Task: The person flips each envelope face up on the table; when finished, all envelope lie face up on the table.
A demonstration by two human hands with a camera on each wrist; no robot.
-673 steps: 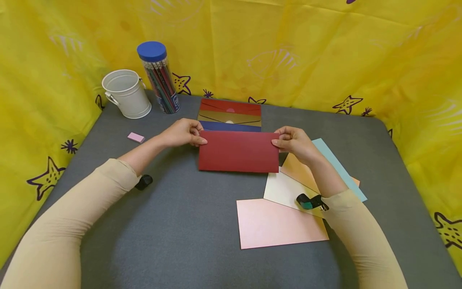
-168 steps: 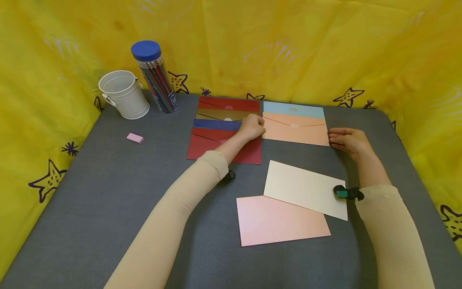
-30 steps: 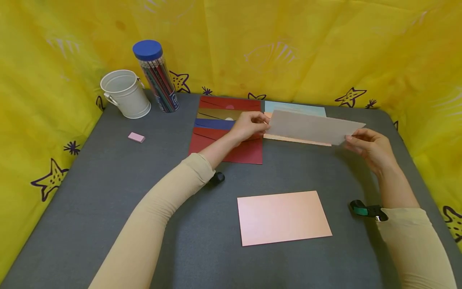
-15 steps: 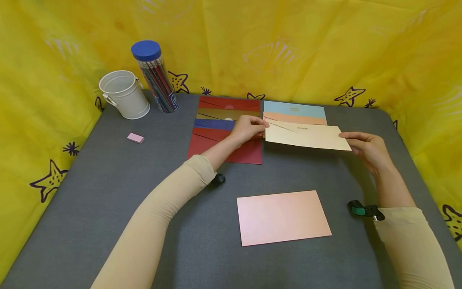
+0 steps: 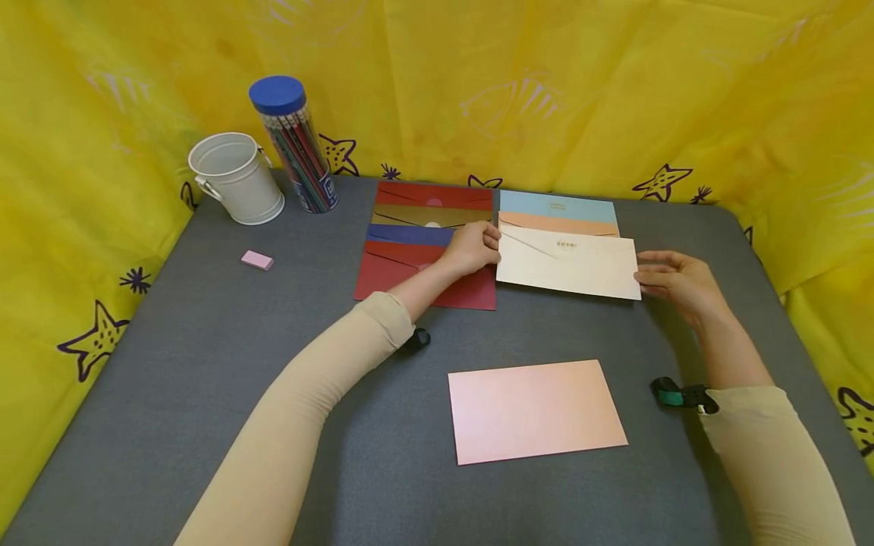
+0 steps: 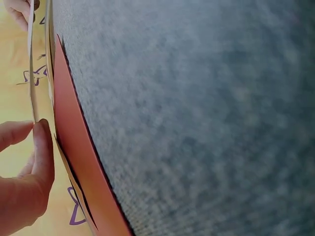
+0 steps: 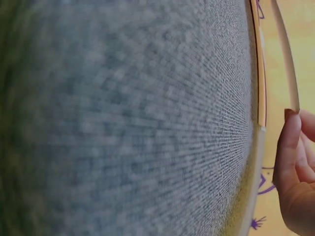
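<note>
Both hands hold the cream envelope (image 5: pixel 567 263) low over the counter (image 5: pixel 273 394): left hand (image 5: pixel 471 246) pinching its left edge, right hand (image 5: pixel 672 279) pinching its right.

A grey felt-like table top (image 5: pixel 205 379) with rounded far corners fills the lower part of the head view. A bright yellow cloth (image 5: pixel 614 91) hangs as a wall behind it and along both sides, creased in soft folds and printed with purple stars and faint pale fish. The light is even and bright, with only soft shadows on the grey surface.
</note>
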